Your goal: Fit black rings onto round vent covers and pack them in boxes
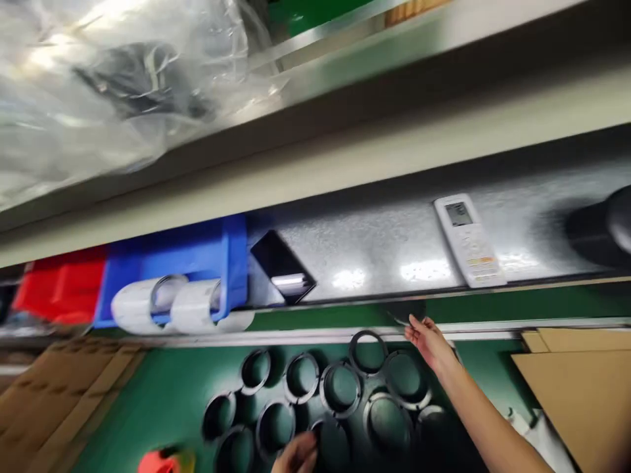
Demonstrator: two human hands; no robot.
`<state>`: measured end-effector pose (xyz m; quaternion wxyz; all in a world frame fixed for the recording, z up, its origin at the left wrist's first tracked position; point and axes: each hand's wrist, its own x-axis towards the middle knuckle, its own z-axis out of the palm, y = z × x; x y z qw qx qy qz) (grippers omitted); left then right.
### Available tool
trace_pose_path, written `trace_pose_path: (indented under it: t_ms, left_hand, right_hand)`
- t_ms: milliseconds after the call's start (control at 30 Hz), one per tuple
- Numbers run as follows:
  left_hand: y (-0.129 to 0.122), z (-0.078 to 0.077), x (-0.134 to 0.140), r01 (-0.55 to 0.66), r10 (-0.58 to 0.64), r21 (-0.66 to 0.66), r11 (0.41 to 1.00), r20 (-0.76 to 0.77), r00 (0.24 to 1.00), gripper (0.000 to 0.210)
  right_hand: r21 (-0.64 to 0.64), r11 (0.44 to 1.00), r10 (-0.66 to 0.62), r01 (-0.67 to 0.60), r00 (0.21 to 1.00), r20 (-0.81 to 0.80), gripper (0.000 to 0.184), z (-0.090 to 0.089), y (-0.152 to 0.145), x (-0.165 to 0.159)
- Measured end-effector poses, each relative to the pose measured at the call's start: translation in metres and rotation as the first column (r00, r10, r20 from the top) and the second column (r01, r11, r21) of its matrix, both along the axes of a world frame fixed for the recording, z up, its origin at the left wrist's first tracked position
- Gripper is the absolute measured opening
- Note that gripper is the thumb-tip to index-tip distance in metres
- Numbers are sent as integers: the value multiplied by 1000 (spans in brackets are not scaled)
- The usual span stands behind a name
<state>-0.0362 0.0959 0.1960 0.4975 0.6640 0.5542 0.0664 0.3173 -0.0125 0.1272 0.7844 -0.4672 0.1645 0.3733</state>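
Observation:
My right hand (424, 338) reaches past the far side of the black rings, below the shelf's front edge. Its thumb and fingertips pinch together at a thin dark piece (405, 310) that blends into the shade, so its kind is unclear. At the bottom edge, my left hand (297, 453) is blurred and partly cut off, with its fingers beside a black ring (331, 424). Whether it touches that ring I cannot tell. Several more black rings, such as the farthest ring (355, 358), lie close together on the green work surface (167, 381).
On the metal shelf (374, 236) lie a dark phone (283, 266) and a white remote control (468, 240). A blue bin (234, 263) holds white curved pieces (192, 305), beside a red bin (64, 286). Cardboard lies left (59, 387) and right (586, 387). An orange-red object (158, 462) sits in front.

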Motion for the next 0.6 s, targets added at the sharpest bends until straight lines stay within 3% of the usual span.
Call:
trace_pose_path:
  t_ms: [67, 100, 167, 233, 300, 367, 400, 433, 500, 567, 600]
  left_hand:
    - [-3, 10, 6, 10, 16, -141, 990, 181, 983, 56]
    - [-4, 16, 10, 59, 82, -292, 955, 447, 891, 72]
    - [-6, 28, 18, 170, 259, -472, 865, 712, 653, 95]
    - [-6, 41, 21, 192, 421, -567, 801, 762, 491, 91]
    - [-8, 52, 16, 178, 518, -621, 764, 754, 404, 81]
    - [-11, 61, 1, 175, 575, -657, 733, 736, 357, 73]
    - [-12, 64, -8, 180, 597, -672, 718, 728, 338, 70]
    - [-15, 67, -18, 187, 617, -687, 702, 718, 322, 68]
    - [-19, 71, -37, 211, 647, -710, 672, 701, 300, 64]
    - [-25, 74, -54, 237, 661, -720, 652, 693, 287, 59]
    - [-28, 75, -61, 251, 664, -723, 644, 691, 286, 57]
  right_hand:
    - [125, 966, 230, -228, 973, -5, 50, 18, -1, -72]
    - [188, 921, 347, -342, 938, 3, 47, 30, -2, -106]
    - [282, 807, 534, -519, 845, 28, 43, 53, -7, -168]
    - [298, 725, 640, -621, 767, 42, 44, 73, -12, -215]
    - [240, 617, 753, -750, 651, 96, 46, 87, -18, -245]
    - [82, 466, 849, -881, 472, 238, 51, 96, -23, -257]
    - [-44, 429, 855, -902, 390, 343, 55, 101, -25, -257]
    - [-181, 448, 823, -875, 325, 467, 56, 105, -26, -256]
    - [-364, 629, 650, -687, 207, 731, 47, 115, -27, -252]
    - [-387, 786, 454, -483, 26, 890, 34, 123, -24, -253]
    - [-382, 822, 391, -423, -69, 918, 31, 126, -21, -257]
